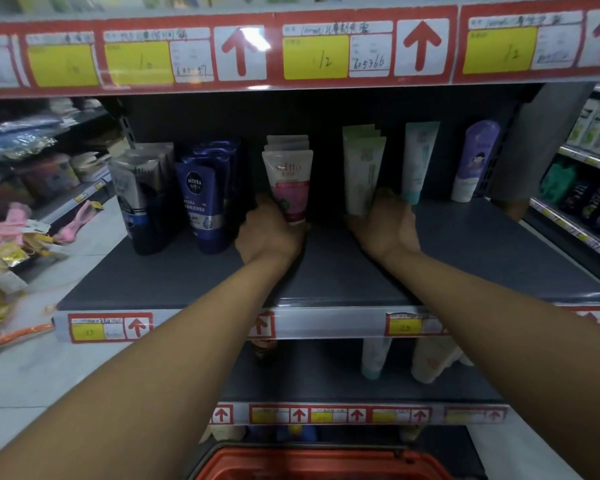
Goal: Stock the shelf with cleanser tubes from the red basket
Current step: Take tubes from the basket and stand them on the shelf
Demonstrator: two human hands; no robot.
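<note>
Here, two hands settle cleanser tubes upright, deep on the dark shelf (pixel 482 258).
Left hand (pixel 269 233) grips the pink-and-white tube (pixel 289 188); right hand (pixel 387 225) curls around the green-and-white tube (pixel 362 174) just right. Best square both rows forward; red basket (pixel 321 464) sits below.

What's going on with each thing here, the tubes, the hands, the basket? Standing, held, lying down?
Pink tubes: upright row, front one gripped by left hand.
Green tubes: upright row, right hand holds the front one.
Dark blue tubes: upright, untouched.
Silver tubes: upright, untouched.
Teal tube: upright, alone.
Purple tube: upright, leaning slightly.
Red basket: below, contents hidden.
</note>
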